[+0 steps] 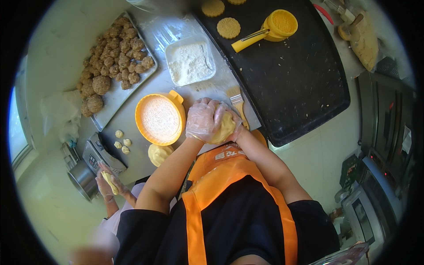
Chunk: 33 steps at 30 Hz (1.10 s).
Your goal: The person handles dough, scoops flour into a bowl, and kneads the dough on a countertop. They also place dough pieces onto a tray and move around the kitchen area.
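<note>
My left hand (202, 120) and my right hand (234, 127), both in clear plastic gloves, hold a large lump of pale yellow dough (223, 130) between them, close in front of the orange apron. Just left of them stands a round yellow mold (160, 119) with a scalloped rim, white powder inside. Another dough lump (159, 154) rests beside the mold. A pastry brush (239, 103) with a wooden handle lies to the right of my hands. Above them is a clear plastic tub of white flour (190, 61).
A metal tray (114, 109) of brown filling balls (114, 56) lies upper left. A black baking tray (294, 82) at right holds molded pastries (228, 27) and a yellow handled mold (280, 26). Small dough pieces (127, 142) and a scale (99, 152) are near a co-worker's gloved hands (111, 182).
</note>
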Tool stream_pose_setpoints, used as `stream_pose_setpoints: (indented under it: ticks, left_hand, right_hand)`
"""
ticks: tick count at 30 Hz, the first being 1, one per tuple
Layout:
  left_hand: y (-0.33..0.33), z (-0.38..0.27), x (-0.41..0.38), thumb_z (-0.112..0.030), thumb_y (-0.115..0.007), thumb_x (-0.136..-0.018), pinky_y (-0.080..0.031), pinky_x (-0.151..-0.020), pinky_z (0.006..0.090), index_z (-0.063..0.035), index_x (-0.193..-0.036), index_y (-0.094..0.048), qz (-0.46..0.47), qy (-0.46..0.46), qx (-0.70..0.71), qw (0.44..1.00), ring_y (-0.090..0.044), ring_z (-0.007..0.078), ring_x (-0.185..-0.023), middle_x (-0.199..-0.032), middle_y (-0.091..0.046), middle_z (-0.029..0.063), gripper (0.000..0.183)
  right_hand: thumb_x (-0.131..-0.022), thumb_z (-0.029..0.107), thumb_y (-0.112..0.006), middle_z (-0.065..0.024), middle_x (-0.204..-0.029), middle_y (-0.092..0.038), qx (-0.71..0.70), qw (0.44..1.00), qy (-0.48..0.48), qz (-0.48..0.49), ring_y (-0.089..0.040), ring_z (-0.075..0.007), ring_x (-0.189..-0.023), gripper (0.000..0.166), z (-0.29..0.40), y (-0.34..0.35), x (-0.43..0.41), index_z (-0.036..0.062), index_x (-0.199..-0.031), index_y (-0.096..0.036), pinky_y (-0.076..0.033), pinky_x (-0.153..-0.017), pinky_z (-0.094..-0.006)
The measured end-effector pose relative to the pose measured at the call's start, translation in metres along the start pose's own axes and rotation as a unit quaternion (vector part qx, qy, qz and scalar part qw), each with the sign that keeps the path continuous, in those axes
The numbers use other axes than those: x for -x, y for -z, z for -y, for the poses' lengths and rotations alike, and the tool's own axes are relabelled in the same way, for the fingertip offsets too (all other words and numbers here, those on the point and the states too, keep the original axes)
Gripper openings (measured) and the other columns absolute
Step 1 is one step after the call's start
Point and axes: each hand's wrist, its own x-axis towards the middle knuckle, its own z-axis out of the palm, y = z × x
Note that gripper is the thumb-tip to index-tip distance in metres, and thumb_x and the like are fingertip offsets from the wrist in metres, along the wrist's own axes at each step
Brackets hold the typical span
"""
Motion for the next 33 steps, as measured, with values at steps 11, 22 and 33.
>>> stream_pose_setpoints:
  ticks: [11,22,33]
  left_hand:
    - [0.002,-0.011,-0.011,-0.026,-0.05,-0.095,-0.048,-0.084,0.0535,-0.0059,-0.1,-0.068,0.03,0.048,0.001,0.998,-0.059,0.0428,-0.096,-0.105,-0.065,0.0185,0.027]
    - [0.009,0.036,0.011,-0.035,-0.039,-0.106,-0.046,-0.096,0.0521,0.0042,-0.112,-0.065,0.043,0.135,0.094,0.985,-0.058,0.0455,-0.11,-0.117,-0.064,0.0283,0.048]
    - [0.028,-0.024,-0.009,-0.026,-0.06,-0.094,-0.044,-0.1,0.0527,-0.0023,-0.126,-0.06,-0.08,-0.061,0.045,0.994,-0.057,0.0454,-0.115,-0.123,-0.063,0.023,0.04]
  right_hand:
    - [-0.107,0.039,-0.04,-0.0047,-0.152,-0.048,0.208,0.974,0.09,0.009,-0.043,-0.0195,-0.141,0.052,-0.009,0.059,-0.01,0.0123,-0.152,-0.038,-0.027,-0.123,-0.035]
    - [-0.097,0.048,-0.057,-0.0088,-0.157,-0.041,0.799,0.552,0.237,0.038,-0.035,-0.0277,-0.146,0.071,0.012,-0.013,0.02,0.0141,-0.155,-0.035,-0.02,-0.125,-0.0427]
    - [-0.099,0.046,-0.052,-0.0046,-0.156,-0.041,0.659,0.744,0.107,0.041,-0.036,-0.0203,-0.146,0.064,0.021,0.015,-0.001,0.0149,-0.153,-0.037,-0.025,-0.124,-0.0397]
